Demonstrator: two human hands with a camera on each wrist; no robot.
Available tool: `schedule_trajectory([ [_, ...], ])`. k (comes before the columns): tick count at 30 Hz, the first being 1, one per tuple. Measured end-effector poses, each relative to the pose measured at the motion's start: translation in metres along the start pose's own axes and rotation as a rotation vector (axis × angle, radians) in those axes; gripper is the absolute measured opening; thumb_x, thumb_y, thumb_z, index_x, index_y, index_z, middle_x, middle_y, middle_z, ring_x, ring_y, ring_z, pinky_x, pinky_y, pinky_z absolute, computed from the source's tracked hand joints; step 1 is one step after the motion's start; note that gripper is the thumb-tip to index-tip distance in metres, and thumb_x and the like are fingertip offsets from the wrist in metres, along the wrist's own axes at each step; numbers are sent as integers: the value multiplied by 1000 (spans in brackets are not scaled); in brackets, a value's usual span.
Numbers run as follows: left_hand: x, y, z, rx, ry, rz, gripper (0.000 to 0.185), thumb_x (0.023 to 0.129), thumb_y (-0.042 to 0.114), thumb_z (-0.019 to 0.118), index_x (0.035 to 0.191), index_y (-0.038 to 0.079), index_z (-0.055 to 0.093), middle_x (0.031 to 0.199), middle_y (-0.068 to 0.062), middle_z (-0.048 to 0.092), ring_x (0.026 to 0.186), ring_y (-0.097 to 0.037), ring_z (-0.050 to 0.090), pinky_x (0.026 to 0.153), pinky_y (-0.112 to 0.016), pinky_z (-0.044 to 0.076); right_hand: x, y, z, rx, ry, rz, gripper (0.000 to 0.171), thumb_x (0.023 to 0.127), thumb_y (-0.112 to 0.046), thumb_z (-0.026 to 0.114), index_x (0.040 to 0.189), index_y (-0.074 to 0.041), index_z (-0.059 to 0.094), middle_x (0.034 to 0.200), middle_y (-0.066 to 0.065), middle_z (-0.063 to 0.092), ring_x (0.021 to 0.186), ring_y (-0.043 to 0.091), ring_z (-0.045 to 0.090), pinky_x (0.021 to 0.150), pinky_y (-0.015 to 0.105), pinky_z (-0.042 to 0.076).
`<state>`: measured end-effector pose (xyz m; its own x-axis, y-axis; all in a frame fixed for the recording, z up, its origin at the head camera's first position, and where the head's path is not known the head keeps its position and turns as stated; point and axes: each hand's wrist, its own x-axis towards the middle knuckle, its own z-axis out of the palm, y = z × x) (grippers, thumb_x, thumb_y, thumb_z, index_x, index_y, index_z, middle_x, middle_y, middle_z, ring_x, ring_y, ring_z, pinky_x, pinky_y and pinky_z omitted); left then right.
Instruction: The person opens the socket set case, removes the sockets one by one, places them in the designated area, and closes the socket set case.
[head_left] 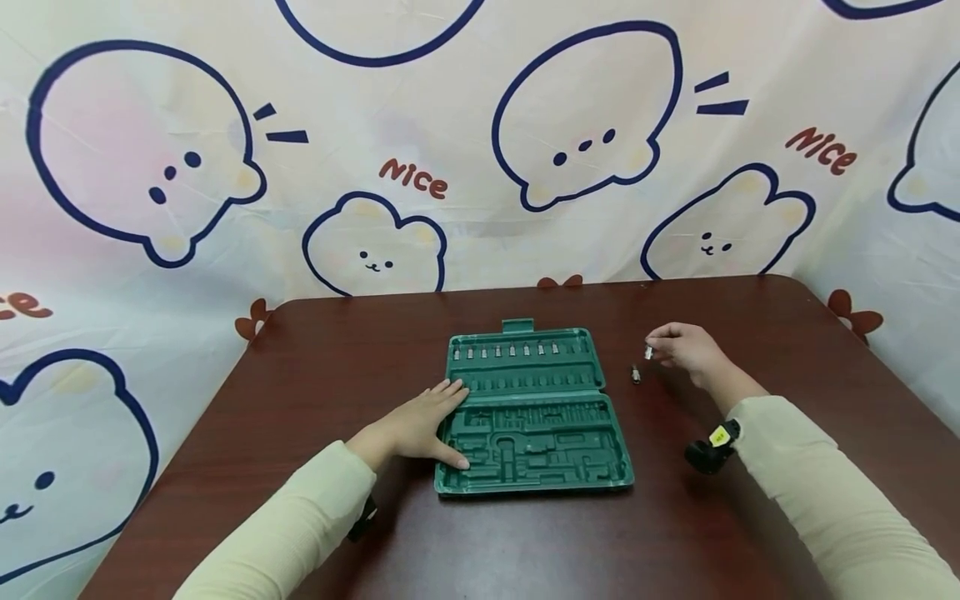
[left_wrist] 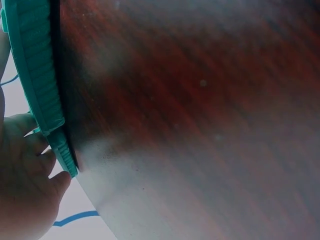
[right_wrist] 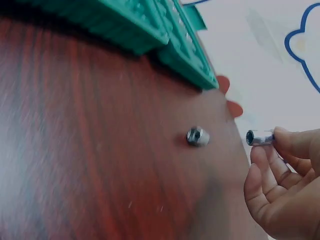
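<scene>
Small socket (right_wrist: 260, 137) pinched in right hand (head_left: 686, 350), left hand (head_left: 420, 425) flat on open green case (head_left: 532, 408) holding a row of sockets (head_left: 512, 350)

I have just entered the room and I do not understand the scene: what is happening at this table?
A person sits at a dark wooden table with an open green tool case. The left hand rests flat on the case's left edge. The right hand pinches a small metal socket in its grip, to the right of the case. A second socket lies on the table nearby. Small metal bits fill the case's top row.
</scene>
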<state>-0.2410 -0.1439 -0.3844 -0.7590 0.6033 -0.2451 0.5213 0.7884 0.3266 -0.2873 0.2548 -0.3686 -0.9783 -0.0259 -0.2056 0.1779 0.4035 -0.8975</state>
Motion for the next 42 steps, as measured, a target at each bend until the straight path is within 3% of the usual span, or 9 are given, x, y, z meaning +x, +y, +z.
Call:
schedule_trajectory([
  [6, 1, 0, -2, 18, -5, -5, 104, 62, 65, 59, 139, 11, 15, 143, -5, 8, 130, -21, 1, 101, -41, 12, -3, 12, -3, -47, -35, -4, 32, 89, -17, 49, 108, 9, 47, 87, 3, 55, 80, 16, 53, 75, 33, 43],
  [17, 1, 1, -2, 16, -9, -8, 104, 62, 63, 60, 139, 10, 16, 143, -5, 8, 130, -22, 2, 101, -41, 12, 2, 19, 6, -210, -65, -33, 21, 89, -13, 49, 99, 5, 54, 91, 12, 52, 79, 23, 51, 66, 33, 43],
  [24, 2, -1, -1, 19, -15, -4, 104, 62, 65, 59, 139, 11, 15, 143, -5, 7, 130, -21, 0, 101, -41, 11, 8, 21, 8, -242, -43, -21, 19, 89, -10, 48, 96, 6, 55, 85, 10, 53, 70, 19, 51, 60, 30, 43],
  [42, 1, 3, -1, 20, -3, -15, 103, 62, 62, 62, 139, 9, 17, 143, -5, 8, 130, -21, 1, 101, -41, 11, 10, 22, 9, -262, -50, -17, 21, 88, -11, 50, 99, 5, 55, 79, 9, 52, 68, 21, 46, 57, 30, 40],
])
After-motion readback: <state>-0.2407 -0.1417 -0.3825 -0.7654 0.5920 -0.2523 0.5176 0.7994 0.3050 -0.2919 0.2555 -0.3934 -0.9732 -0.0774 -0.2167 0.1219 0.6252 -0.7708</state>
